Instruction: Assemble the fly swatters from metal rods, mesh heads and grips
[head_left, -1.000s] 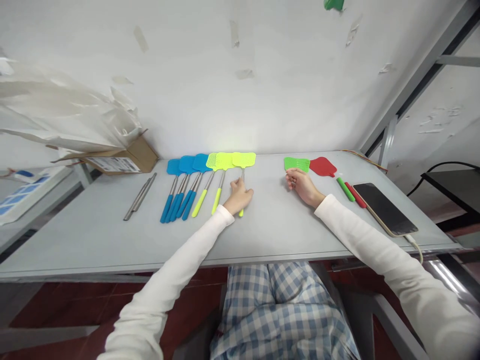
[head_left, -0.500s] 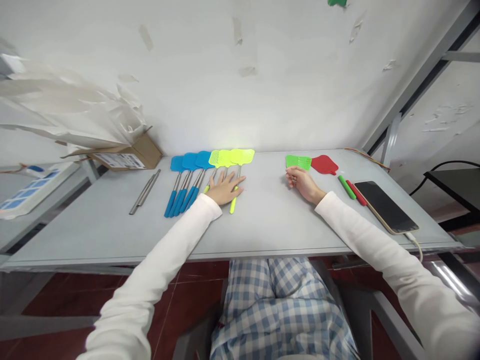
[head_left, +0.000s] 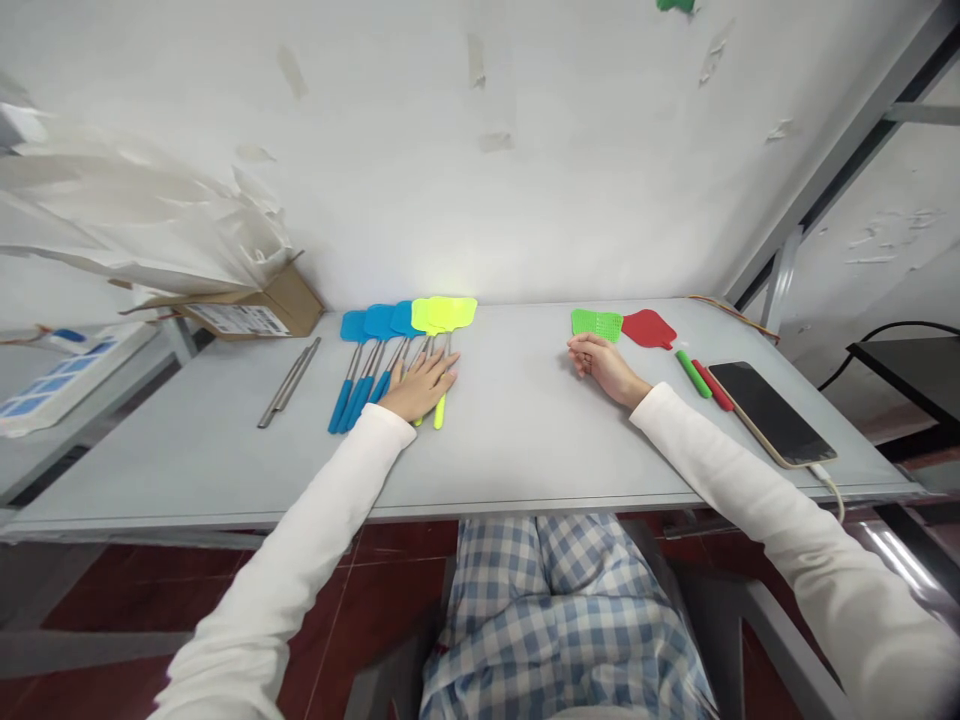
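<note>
My left hand (head_left: 421, 387) lies with its fingers stretched out over the handles of the yellow fly swatters (head_left: 454, 314), hiding part of them. These overlap the row of blue fly swatters (head_left: 381, 321) on their left, blue grips (head_left: 348, 408) toward me. On the right, my right hand (head_left: 604, 368) rests on the table with curled fingers, and nothing shows in it. Just beyond it are a green swatter head (head_left: 596, 323) and a red swatter head (head_left: 648, 329), both without rods. A green grip (head_left: 693, 374) and a red grip (head_left: 712, 386) lie beside that forearm.
Metal tubes (head_left: 289, 382) lie left of the blue swatters. A cardboard box (head_left: 281, 305) stands at the back left. On the right is a phone (head_left: 772, 412) with a white cable (head_left: 831, 487). The table (head_left: 525, 470) meets a white wall behind.
My left hand has slid left, and the yellow swatters have shifted left with it, closer over the blue ones. My right hand has hardly moved.
</note>
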